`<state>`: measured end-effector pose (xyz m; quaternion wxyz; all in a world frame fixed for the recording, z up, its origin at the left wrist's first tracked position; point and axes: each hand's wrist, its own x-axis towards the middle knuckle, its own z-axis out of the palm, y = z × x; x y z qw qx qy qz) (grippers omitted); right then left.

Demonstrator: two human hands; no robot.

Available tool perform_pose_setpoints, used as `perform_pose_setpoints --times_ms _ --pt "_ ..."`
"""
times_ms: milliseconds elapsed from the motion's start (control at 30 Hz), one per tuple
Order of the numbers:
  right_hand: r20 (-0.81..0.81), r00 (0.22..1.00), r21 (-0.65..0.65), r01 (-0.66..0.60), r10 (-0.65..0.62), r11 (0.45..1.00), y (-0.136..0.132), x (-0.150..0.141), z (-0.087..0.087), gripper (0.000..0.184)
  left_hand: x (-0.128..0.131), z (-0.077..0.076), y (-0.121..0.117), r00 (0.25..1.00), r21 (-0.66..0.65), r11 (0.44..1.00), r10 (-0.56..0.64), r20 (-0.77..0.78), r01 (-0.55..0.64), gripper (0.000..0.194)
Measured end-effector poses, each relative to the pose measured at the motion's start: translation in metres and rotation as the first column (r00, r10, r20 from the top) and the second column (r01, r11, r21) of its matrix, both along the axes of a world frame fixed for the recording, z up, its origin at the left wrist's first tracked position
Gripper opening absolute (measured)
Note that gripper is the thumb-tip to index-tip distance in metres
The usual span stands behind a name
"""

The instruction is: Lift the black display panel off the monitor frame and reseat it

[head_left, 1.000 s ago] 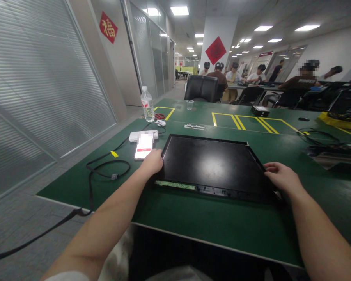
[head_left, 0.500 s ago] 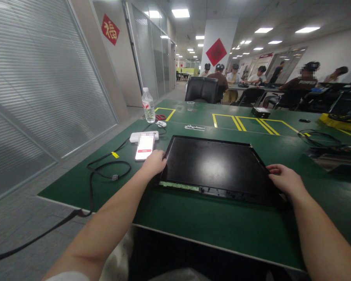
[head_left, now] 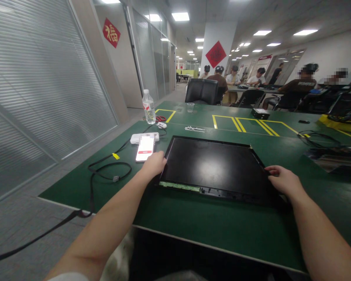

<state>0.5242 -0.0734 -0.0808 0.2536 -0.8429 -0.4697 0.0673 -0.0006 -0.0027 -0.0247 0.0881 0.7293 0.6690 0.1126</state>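
Observation:
A black monitor panel (head_left: pixel 213 168) lies face up over the green table, its dark screen reflecting a bright patch. Along its near edge runs a green circuit strip (head_left: pixel 179 186), bare of any cover. My left hand (head_left: pixel 155 164) grips the panel's left edge, the fingers mostly hidden behind it. On the opposite side, my right hand (head_left: pixel 285 180) is closed on the right edge, thumb and fingers at the frame. A phone with a lit screen (head_left: pixel 145 148) rests just beyond my left hand, against a white power strip (head_left: pixel 136 138).
Behind the panel are a thin white strip part (head_left: pixel 194 128), a clear cup (head_left: pixel 190 107), a water bottle (head_left: pixel 149 107) and red-handled scissors (head_left: pixel 160 118). A black cable (head_left: pixel 109 177) loops at the left. Dark flat parts (head_left: pixel 333 160) lie at right. Several people sit at far tables.
Both hands keep their hold on the monitor panel, which stays almost in place. The view shifts very slightly.

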Motion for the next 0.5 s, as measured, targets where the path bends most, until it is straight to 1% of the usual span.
perform_pose_setpoints --times_ms 67,167,267,333,433,500 --pt "0.000 1.000 -0.001 0.002 -0.002 1.000 0.0002 0.0001 -0.0006 0.037 -0.0026 0.0001 0.0018 0.997 0.016 1.000 0.008 0.080 -0.009 0.018" --pt "0.007 1.000 0.013 0.002 -0.003 1.000 -0.0001 -0.0004 -0.0002 0.036 -0.0057 -0.0018 0.0050 0.977 0.044 0.998 0.023 0.214 -0.033 0.024" --pt "0.012 1.000 0.001 0.005 -0.005 1.000 -0.0006 -0.0016 0.0020 0.035 -0.0067 -0.0050 0.0081 0.920 0.053 0.994 0.067 0.387 -0.095 0.028" --pt "0.013 1.000 -0.026 0.005 -0.004 1.000 -0.0009 -0.0026 0.0041 0.037 -0.0057 -0.0062 0.0091 0.837 0.024 0.989 0.113 0.535 -0.149 0.024" --pt "0.024 1.000 -0.070 -0.001 0.003 0.998 -0.0008 -0.0038 0.0060 0.042 -0.0017 -0.0048 0.0083 0.649 -0.063 0.983 0.161 0.744 -0.172 0.017" --pt "0.041 0.999 -0.088 -0.003 0.007 0.996 -0.0003 -0.0039 0.0056 0.045 0.0015 -0.0022 0.0066 0.525 -0.125 0.977 0.197 0.828 -0.170 0.018"
